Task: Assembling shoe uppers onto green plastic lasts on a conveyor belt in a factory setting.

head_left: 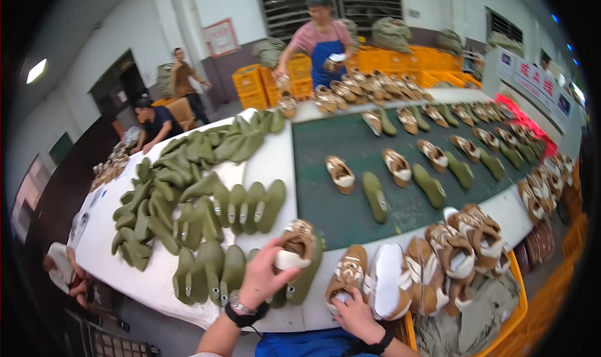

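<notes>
My left fingers (267, 257) clamp a raised shoe (297, 239); my right fingers (357, 298) touch another shoe (349, 268) at its opening, whether clamped I cannot tell.

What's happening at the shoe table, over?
Left grip holding brown-and-white shoe. Right grip touching second shoe. Green shoe forms close by left grip.

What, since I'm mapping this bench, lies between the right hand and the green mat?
In the head view, a shoe: its opening is at the right hand, its toe toward the green mat.
</notes>
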{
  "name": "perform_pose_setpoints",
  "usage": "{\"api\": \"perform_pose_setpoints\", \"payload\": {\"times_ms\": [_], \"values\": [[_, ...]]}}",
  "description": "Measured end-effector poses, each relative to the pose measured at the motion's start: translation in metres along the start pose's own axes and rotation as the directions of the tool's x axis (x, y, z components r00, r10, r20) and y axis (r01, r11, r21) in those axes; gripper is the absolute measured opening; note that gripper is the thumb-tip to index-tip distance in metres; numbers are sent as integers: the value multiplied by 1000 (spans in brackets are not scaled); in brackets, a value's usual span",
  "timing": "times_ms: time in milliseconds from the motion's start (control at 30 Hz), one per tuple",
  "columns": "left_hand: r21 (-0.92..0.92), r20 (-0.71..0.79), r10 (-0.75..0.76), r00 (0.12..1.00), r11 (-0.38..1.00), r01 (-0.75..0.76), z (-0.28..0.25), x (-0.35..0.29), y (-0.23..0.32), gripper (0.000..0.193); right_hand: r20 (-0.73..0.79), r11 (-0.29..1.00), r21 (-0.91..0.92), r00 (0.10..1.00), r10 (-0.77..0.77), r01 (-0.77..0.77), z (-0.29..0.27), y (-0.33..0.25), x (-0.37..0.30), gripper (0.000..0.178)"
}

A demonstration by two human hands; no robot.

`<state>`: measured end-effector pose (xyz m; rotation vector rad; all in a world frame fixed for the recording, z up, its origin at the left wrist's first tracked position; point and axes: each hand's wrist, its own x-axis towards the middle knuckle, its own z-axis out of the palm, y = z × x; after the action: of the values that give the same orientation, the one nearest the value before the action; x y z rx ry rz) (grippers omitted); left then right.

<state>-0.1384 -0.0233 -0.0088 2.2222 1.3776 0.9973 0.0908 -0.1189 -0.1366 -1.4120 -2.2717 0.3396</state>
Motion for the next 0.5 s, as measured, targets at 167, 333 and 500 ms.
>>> {"api": "perform_pose_setpoints", "payload": {"times_ms": [167, 333, 500], "values": [[-24, -112, 58, 992, 998, -61, 23, -13, 0, 48, 37, 1000, -3, 999, 1, -1, -10, -14, 8, 48], [28, -157, 29, 987, 999, -25, 36, -31, -11, 46, -58, 996, 65, 996, 65, -62, 1, -15, 5, 29], [106, -84, -20, 996, 994, 29, 36, -48, -26, 47, 43, 988, 84, 991, 128, -132, 4, -13, 5, 40]]}}
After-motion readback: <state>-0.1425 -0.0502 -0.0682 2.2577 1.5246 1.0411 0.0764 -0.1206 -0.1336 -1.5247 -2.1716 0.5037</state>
